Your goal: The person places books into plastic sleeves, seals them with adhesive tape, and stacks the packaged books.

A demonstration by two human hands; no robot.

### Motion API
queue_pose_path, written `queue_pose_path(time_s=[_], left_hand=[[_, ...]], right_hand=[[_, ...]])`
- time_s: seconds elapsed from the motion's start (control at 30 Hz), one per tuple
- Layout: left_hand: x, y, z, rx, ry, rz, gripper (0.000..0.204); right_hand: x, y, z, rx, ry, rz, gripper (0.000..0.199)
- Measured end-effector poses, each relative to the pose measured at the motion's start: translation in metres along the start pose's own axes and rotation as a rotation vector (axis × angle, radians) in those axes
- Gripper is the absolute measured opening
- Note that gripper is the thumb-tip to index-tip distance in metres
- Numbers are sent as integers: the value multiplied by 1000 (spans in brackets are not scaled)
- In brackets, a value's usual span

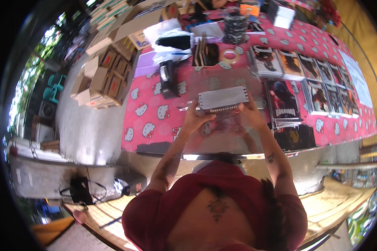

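At the middle of the table I hold a thick stack of spiral-bound notebooks (223, 98), its pale page edges facing up and a dark printed cover facing me. My left hand (195, 119) is closed round the stack's left end, with the thumb along the near side. The right end is gripped by my right hand (250, 114). Under the stack lies a shiny clear plastic sheet (201, 140). Just right of my right hand is a pile of dark-covered notebooks (283, 100). Left of the stack stands a black tape dispenser (168, 79).
Rows of picture-covered notebooks (316, 98) fill the table's right side. A tape roll (229, 55), a black wrapped bundle (234, 31) and white plastic bags (171, 46) lie farther back. Cardboard boxes (100, 79) stand left of the pink patterned tablecloth (148, 113). Behind me is a wooden bench (322, 201).
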State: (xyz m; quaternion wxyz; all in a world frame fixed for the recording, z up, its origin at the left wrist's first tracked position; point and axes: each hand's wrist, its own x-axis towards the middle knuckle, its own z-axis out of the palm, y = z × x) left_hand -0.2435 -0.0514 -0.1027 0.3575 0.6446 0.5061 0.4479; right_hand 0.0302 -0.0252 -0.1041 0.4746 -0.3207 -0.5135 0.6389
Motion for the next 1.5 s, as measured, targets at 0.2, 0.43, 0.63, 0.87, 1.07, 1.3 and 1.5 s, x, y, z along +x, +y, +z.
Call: queue_pose_path(time_s=[0.2,0.43,0.63,0.87,1.07,1.3,1.5], left_hand=[[-59,28,-134,-152,372,0,55],[-11,-107,-265,-355,1227,-379,80],[51,-184,-265,-678,1346,-352,79],[94,-119,-106,197,1125,77,39],[73,-17,246,-126,-233,-244,62],[68,-23,327,-272,-362,-305,35],[32,50,263,407,-394,593,91]], right_hand=[[-8,-59,-88,-651,331,-198,80],[-92,-30,-282,-897,693,576,93],[-84,-39,-268,-673,550,794,94],[-87,-45,-246,-670,631,715,62],[-67,-41,-258,-194,548,620,43],[-90,-47,-239,73,498,633,32],[-177,-80,-244,309,538,338,54]])
